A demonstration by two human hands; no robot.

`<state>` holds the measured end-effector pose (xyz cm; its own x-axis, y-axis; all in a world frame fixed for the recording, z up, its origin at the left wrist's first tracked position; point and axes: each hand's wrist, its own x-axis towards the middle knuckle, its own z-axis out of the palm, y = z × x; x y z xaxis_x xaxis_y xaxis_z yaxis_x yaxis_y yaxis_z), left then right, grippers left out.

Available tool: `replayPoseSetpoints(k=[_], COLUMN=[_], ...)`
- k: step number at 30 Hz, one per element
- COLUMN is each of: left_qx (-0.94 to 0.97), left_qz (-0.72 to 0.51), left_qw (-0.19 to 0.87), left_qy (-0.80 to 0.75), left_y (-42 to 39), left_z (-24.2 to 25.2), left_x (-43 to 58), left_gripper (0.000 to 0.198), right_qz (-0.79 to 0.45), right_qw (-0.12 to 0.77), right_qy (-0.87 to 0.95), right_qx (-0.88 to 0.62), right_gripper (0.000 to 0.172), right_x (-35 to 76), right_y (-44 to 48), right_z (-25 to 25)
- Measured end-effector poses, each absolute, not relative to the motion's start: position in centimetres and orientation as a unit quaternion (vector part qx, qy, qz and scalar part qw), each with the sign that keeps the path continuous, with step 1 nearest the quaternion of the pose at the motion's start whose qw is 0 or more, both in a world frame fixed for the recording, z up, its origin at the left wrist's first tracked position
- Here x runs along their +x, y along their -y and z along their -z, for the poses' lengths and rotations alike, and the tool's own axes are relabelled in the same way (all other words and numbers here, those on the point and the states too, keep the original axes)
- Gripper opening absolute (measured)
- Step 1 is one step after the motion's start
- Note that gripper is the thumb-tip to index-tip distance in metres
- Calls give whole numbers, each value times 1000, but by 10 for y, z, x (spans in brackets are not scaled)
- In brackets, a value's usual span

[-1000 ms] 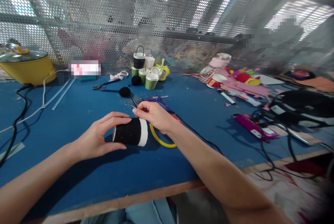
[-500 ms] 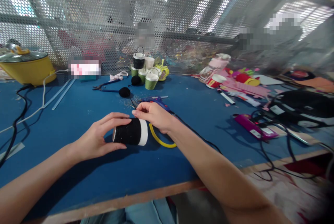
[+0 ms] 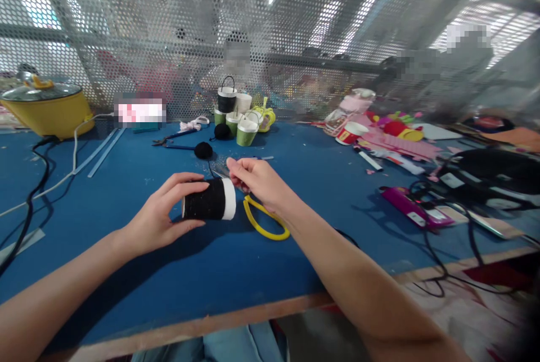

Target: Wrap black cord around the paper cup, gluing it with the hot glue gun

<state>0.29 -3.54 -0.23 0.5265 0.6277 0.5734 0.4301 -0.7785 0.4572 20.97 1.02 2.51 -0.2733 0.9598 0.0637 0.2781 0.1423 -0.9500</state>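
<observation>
My left hand (image 3: 169,207) is closed round a paper cup (image 3: 206,200), which lies on its side just over the table. Black yarn covers its wall, and a bare white band shows at its right end. From a small black yarn ball (image 3: 203,151) a strand (image 3: 211,168) runs down to the cup. My right hand (image 3: 253,179) is right of the cup with thumb and fingers pinched together; what they hold, if anything, is hidden. Under it lies a yellow loop handle (image 3: 268,229), apparently of scissors, with a metal blade tip (image 3: 220,172) left of the fingers.
Pliers (image 3: 162,141) lie at the back left, near a yellow electric pot (image 3: 48,108). Several small green, white and black cups (image 3: 247,132) stand by the perforated metal screen. To the right are a red cup (image 3: 351,132), a purple power strip (image 3: 415,208) and black cables.
My right hand has moved a little right and up, away from the yarn strand near the cup. My left hand has raised the cup slightly.
</observation>
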Motion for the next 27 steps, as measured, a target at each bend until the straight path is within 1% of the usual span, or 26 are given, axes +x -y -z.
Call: replayPoseSetpoints(k=[3, 6, 8, 11, 14, 16, 19, 20, 21, 25, 27], left_qx=[841, 840, 828, 780, 737, 734, 749, 753, 757, 773, 781], left_qz=[-402, -394, -387, -385, -375, -371, -362, -358, -353, -344, -338], left_qw=[157, 173, 207, 315, 393, 395, 378, 377, 377, 378, 373], left_qy=[-326, -331, -348, -380, -402, -410, -407, -405, -400, -375, -370], left_y=[32, 31, 31, 32, 31, 32, 32, 33, 33, 34, 34], left_z=[6, 9, 10, 12, 12, 11, 10, 10, 9, 10, 10], left_x=[2, 3, 5, 7, 8, 8, 9, 9, 9, 8, 8], left_gripper=[45, 42, 48, 59, 49, 45, 45, 45, 46, 46, 47], right_qz=[-507, -574, -594, -570, -532, -500, -432, -427, -439, -517, -530], right_qw=[330, 315, 328, 326, 280, 277, 344, 355, 349, 274, 270], right_qy=[650, 615, 594, 620, 673, 691, 697, 699, 703, 700, 687], right_qx=[-460, -439, -431, -429, -431, -444, -458, -450, -438, -409, -418], right_gripper=[44, 36, 31, 26, 25, 28, 29, 29, 29, 38, 40], right_x=[212, 210, 208, 206, 205, 206, 207, 206, 205, 196, 189], right_y=[-9, -7, -5, -2, 0, -1, -3, -4, -4, -10, -17], right_z=[-28, -27, -26, -24, -25, -26, -26, -27, -27, -28, -31])
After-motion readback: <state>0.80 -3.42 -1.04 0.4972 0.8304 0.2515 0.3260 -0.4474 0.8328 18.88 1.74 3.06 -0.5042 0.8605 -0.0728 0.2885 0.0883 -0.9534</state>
